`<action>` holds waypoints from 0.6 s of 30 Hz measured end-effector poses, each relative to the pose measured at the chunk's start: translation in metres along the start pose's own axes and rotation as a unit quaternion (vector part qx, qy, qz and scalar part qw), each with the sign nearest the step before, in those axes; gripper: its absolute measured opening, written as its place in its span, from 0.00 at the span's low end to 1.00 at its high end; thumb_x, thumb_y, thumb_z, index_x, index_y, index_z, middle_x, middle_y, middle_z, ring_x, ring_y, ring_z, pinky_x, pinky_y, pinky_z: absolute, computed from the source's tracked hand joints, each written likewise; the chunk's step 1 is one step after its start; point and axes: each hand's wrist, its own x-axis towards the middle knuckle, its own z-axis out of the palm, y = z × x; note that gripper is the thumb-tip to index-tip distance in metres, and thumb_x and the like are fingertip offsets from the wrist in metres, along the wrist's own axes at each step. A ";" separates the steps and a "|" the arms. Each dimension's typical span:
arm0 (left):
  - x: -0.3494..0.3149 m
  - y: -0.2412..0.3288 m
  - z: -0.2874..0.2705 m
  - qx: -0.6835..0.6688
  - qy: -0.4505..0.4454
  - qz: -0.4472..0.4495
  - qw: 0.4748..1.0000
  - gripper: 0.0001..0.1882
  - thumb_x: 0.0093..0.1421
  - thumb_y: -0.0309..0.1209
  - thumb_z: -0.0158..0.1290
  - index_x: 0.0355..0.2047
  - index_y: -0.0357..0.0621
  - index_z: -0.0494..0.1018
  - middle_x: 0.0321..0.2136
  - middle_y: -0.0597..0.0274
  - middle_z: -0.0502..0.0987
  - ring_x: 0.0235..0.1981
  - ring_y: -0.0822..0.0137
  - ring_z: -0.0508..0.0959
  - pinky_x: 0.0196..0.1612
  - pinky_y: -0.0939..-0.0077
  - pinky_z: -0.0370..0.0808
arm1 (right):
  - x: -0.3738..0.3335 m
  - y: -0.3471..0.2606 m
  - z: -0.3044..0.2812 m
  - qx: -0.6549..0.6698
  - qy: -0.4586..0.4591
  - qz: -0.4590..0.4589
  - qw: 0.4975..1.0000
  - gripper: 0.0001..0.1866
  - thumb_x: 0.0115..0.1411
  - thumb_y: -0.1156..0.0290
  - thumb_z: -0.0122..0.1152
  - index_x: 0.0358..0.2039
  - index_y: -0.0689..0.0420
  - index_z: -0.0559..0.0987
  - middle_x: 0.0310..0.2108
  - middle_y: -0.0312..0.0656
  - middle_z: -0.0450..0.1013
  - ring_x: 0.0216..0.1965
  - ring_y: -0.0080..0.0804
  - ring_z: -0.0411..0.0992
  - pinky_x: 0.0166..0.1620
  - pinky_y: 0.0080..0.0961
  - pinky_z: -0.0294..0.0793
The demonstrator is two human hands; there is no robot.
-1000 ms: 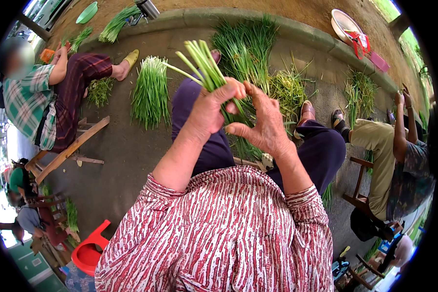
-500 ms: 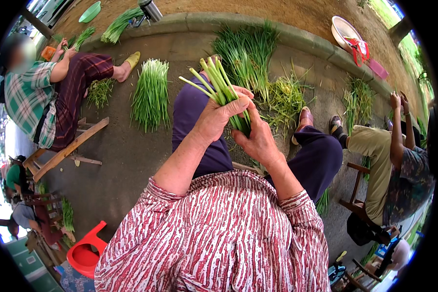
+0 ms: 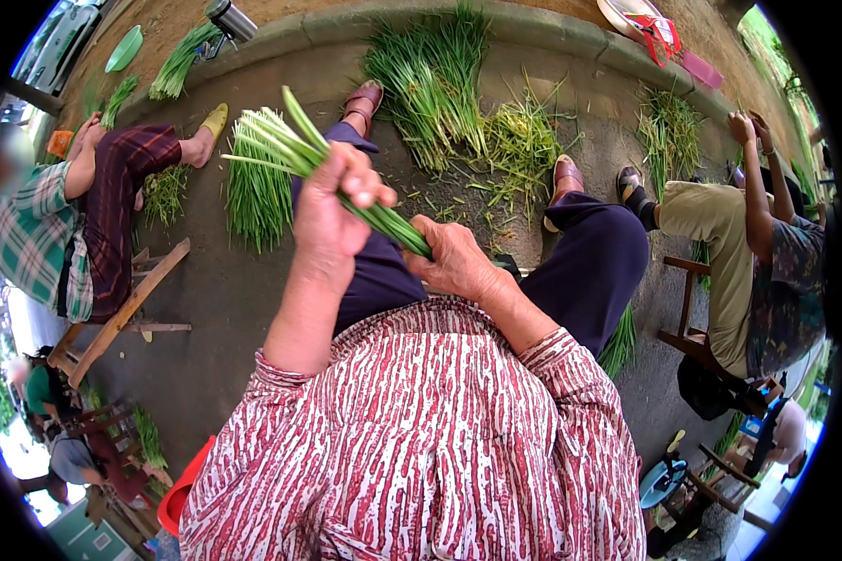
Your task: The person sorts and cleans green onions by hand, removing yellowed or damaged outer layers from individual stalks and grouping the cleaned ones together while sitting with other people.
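Note:
A bunch of long green chives (image 3: 386, 221) slants across my lap, its pale stalk ends pointing up and to the left. My left hand (image 3: 335, 208) is closed around its middle, slightly blurred. Lower down, my right hand (image 3: 454, 259) grips the dark leafy end; the leaf tips are hidden in it. Beyond my left hand lies a neat pile of chives (image 3: 257, 196) with pale ends together. A larger, looser heap of chives (image 3: 430, 89) spreads ahead, beside yellowish trimmings (image 3: 522, 140).
At the left a person (image 3: 42, 220) in a plaid shirt sits on a wooden stool; another person (image 3: 758, 234) sits at the right, with chives (image 3: 669, 131) ahead. A concrete kerb (image 3: 561, 35) curves across the far side. A red plastic chair (image 3: 182, 491) stands behind me at left.
My left hand has moved left with the bunch, and my hands are farther apart. The bunch now tilts more to the left. My view has shifted, and my left foot shows.

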 end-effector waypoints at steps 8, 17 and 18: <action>0.023 0.062 -0.013 -0.046 -0.011 0.084 0.995 0.11 0.64 0.36 0.48 0.30 0.41 0.72 0.13 0.72 0.59 0.14 0.77 0.60 0.23 0.77 0.60 | -0.018 0.063 -0.039 -0.289 -0.163 0.206 0.920 0.33 0.44 0.75 0.66 0.53 0.55 0.66 0.52 0.42 0.66 0.56 0.38 0.64 0.57 0.49 0.59; 0.037 0.058 -0.016 0.047 0.089 0.081 0.992 0.10 0.59 0.33 0.54 0.34 0.38 0.73 0.11 0.75 0.57 0.11 0.79 0.57 0.18 0.81 0.59 | -0.001 0.089 -0.097 -0.206 0.053 0.270 0.939 0.23 0.49 0.65 0.58 0.48 0.58 0.75 0.41 0.51 0.75 0.45 0.47 0.73 0.47 0.38 0.71; 0.040 0.057 -0.017 0.053 0.099 0.077 0.991 0.10 0.59 0.33 0.55 0.34 0.38 0.73 0.11 0.75 0.57 0.11 0.79 0.57 0.17 0.81 0.59 | 0.005 0.097 -0.097 -0.165 0.066 0.285 0.942 0.23 0.49 0.64 0.58 0.46 0.59 0.76 0.40 0.51 0.76 0.44 0.46 0.73 0.47 0.37 0.71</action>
